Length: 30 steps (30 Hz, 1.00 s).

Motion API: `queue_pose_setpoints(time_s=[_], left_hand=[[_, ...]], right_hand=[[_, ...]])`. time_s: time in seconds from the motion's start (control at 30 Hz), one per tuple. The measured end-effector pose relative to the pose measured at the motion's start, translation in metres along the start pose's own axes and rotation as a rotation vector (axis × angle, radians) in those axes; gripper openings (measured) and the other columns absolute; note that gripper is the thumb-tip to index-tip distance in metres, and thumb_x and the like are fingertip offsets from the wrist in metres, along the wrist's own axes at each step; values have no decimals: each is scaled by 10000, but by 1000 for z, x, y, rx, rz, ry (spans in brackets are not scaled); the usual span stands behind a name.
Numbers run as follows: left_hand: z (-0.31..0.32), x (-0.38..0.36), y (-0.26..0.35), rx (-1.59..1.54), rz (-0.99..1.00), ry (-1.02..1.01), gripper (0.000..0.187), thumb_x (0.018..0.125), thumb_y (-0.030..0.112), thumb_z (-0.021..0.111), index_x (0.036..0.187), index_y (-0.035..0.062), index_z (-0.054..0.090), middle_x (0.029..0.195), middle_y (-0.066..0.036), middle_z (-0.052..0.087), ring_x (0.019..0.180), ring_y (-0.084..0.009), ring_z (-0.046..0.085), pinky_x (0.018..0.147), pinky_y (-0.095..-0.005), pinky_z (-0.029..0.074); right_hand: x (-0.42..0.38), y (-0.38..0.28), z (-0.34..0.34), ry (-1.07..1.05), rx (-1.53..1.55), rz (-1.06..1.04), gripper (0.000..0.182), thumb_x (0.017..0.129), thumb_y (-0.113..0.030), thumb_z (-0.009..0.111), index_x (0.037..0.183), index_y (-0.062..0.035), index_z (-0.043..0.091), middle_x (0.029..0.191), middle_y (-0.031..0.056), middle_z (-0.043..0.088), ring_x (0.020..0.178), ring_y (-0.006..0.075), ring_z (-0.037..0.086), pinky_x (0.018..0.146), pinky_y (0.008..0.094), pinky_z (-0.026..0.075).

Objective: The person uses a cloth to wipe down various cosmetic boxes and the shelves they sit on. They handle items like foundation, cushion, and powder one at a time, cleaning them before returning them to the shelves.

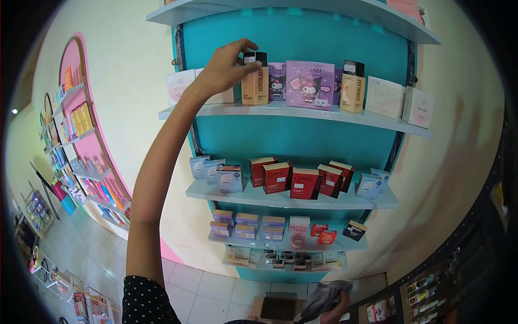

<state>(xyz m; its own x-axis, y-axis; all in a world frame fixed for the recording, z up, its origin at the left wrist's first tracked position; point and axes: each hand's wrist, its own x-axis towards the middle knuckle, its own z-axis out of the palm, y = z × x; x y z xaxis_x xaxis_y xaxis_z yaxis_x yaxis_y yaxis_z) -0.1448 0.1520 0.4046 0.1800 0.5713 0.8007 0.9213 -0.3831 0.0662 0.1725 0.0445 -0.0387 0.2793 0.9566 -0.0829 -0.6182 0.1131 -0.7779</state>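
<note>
My left hand (pixel 229 67) reaches up to the upper shelf, its fingers closed round a tan and black Coverlast box (pixel 254 86). The box stands upright at the shelf's left part, beside a purple Multi Effect Cushion box (pixel 309 81). A matching tan Coverlast box (pixel 352 89) stands on the right of the purple one. Pale boxes (pixel 181 86) sit behind and left of my wrist. Low in the view, my right hand (pixel 337 311) grips a crumpled grey cloth (pixel 324 299) above an open cardboard box (pixel 275 306); part of this hand is cut off.
Lower shelves hold red OMG boxes (pixel 305 183), light blue boxes (pixel 230 179) and small purple boxes (pixel 246 220). A white box (pixel 384 97) stands at the upper shelf's right. Leftward, a pink wall display (pixel 89 137) holds cosmetics. Dark racks (pixel 421 286) line the lower right.
</note>
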Motion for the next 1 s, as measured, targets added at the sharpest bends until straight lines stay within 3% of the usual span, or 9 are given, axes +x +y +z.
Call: queue_pose_setpoints(time_s=[0.2, 0.3, 0.37, 0.47, 0.6, 0.67, 0.77, 0.87, 1.0], left_hand=[[-9, -2, 17, 199, 120, 218, 355, 769, 267, 576, 1029, 41, 492, 956, -127, 544, 875, -223, 551, 667, -322, 473], [-7, -1, 30, 360, 131, 234, 376, 768, 298, 572, 1031, 43, 491, 970, -117, 541, 935, -226, 531, 716, -352, 458], [0, 1, 41, 374, 309, 228, 422, 754, 324, 579, 1063, 52, 485, 1033, -108, 529, 976, -239, 507, 775, -387, 430], [26, 15, 46, 529, 496, 154, 470, 741, 338, 583, 1101, 58, 470, 1101, -117, 500, 981, -269, 495, 848, -388, 381], [31, 35, 63, 342, 219, -284, 468, 740, 316, 586, 1105, 48, 467, 1095, -131, 496, 959, -275, 493, 875, -351, 352], [35, 41, 56, 360, 292, -251, 456, 740, 304, 589, 1094, 43, 472, 1057, -126, 504, 933, -270, 495, 844, -351, 371], [34, 46, 49, 286, 347, -246, 433, 738, 283, 596, 1069, 32, 477, 984, -114, 512, 890, -251, 496, 786, -346, 400], [31, 43, 49, 137, 323, -251, 410, 739, 270, 602, 1044, 28, 475, 952, -97, 509, 864, -216, 499, 745, -322, 413], [15, 31, 53, -58, 245, -134, 368, 751, 272, 600, 1007, 40, 472, 949, -81, 516, 823, -147, 508, 715, -267, 415]], right_hand=[[14, 24, -28, -33, -186, -217, 290, 883, -205, 361, 625, -84, 412, 459, -15, 276, 339, 83, 165, 340, 249, 217], [9, 20, -35, 29, 79, 98, 225, 867, -209, 392, 734, -59, 494, 564, 27, 430, 417, 113, 365, 400, 274, 346], [-2, 31, -45, -281, -518, -497, 435, 755, -61, 519, 1145, -11, 332, 1072, 135, 332, 1048, 260, 364, 899, 360, 307], [-5, 11, -31, -249, -542, -262, 399, 780, -82, 488, 1137, -11, 327, 1070, 127, 328, 1052, 255, 355, 896, 359, 300], [-10, 2, -20, -227, -447, -303, 375, 786, -85, 468, 1126, -8, 328, 1075, 128, 322, 1038, 258, 353, 891, 359, 293], [-10, -9, -10, 17, 253, 154, 345, 790, -131, 480, 1090, -20, 349, 1053, 107, 345, 1006, 232, 375, 884, 351, 295], [-11, 11, -37, -168, -568, -349, 316, 801, -207, 483, 1043, -37, 373, 1018, 75, 374, 972, 192, 401, 872, 338, 314], [-7, 18, -44, -54, 105, 51, 324, 805, -266, 483, 1034, -60, 381, 1004, 56, 387, 957, 173, 414, 865, 341, 323], [-21, -4, -29, -110, -51, -121, 351, 798, -267, 483, 1069, -73, 371, 1001, 62, 396, 952, 173, 414, 864, 347, 329]])
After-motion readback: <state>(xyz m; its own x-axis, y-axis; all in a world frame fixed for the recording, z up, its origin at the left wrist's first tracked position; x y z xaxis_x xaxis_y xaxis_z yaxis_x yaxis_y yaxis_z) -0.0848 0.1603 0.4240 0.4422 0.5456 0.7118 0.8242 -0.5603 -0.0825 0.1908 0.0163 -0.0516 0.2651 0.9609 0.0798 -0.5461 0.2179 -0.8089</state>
